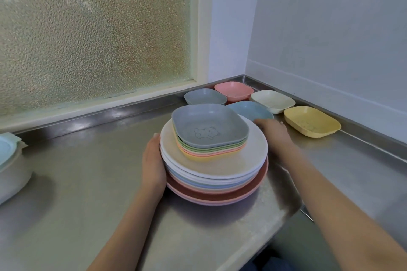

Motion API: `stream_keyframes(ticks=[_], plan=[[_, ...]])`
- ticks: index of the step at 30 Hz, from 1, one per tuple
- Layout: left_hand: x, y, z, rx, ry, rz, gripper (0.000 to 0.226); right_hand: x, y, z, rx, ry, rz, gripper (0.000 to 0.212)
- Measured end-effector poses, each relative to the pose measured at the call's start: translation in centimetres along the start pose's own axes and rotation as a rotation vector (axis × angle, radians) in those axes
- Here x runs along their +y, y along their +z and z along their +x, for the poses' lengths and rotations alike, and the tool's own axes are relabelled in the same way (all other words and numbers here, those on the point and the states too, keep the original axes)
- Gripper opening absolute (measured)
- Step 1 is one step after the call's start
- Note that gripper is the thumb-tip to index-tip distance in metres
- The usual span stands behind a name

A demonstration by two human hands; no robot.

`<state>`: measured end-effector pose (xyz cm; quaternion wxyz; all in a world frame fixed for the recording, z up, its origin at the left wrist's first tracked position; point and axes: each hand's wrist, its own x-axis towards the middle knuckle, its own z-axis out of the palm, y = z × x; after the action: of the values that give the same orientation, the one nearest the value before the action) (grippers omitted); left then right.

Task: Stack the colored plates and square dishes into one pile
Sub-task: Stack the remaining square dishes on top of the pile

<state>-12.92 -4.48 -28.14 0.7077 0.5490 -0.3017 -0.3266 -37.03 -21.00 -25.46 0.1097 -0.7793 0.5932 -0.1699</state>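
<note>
We've got both hands on the pile: the left hand [153, 160] flat against the near-left rims of the round plates [214, 174], the right hand [274, 133] cupping the far-right edge, a wide bracing hold that likely squares the stack on the steel counter [88, 182]. The nested square dishes [210, 133] ride centred on top. Beyond, five loose dishes wait by the corner: blue [251, 110], yellow [311, 124], cream [273, 100], grey [204, 97], pink [234, 90].

Square dishes [210, 131] nested on round plate pile [215, 174], mid counter [88, 182]. Five loose dishes [273, 101] far right, behind pile. Lidded container [11, 167] far left edge
</note>
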Motion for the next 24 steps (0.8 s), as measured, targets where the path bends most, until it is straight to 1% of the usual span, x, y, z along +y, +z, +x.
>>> stream_keyframes(ticks=[2,4,7,10,14,17,19,23,24], plan=[[-0.1,0.0,0.1,-0.022,-0.003,0.010,0.042,-0.4,-0.5,-0.4,0.101,-0.005,0.134,0.021],[-0.1,-0.1,0.2,-0.017,-0.004,0.018,0.042,-1.0,-1.4,-0.6,0.202,-0.053,0.214,0.018],[-0.2,0.0,0.2,0.003,0.006,0.023,0.040,-3.1,-3.7,-1.3,0.296,-0.232,0.273,0.019],[-0.1,0.1,0.2,0.006,0.006,0.031,0.037,-6.1,-5.8,-3.1,0.342,-0.432,0.280,0.021],[-0.1,0.0,0.3,0.026,-0.013,0.036,0.039,-9.9,-7.7,-6.8,0.396,-0.592,0.240,0.022],[-0.2,0.0,0.3,-0.001,-0.011,0.038,0.041,-12.0,-8.2,-10.5,0.402,-0.659,0.233,0.026],[-0.2,0.0,0.4,-0.020,0.004,0.028,0.039,-12.8,-7.7,-12.4,0.385,-0.667,0.170,0.028],[-0.2,0.0,0.6,-0.042,-0.007,0.005,0.045,-12.9,-5.7,-13.9,0.180,-0.574,0.101,0.028],[-0.3,-0.1,0.5,-0.045,-0.013,0.003,0.048,-12.6,-5.4,-13.9,0.161,-0.559,0.091,0.026]])
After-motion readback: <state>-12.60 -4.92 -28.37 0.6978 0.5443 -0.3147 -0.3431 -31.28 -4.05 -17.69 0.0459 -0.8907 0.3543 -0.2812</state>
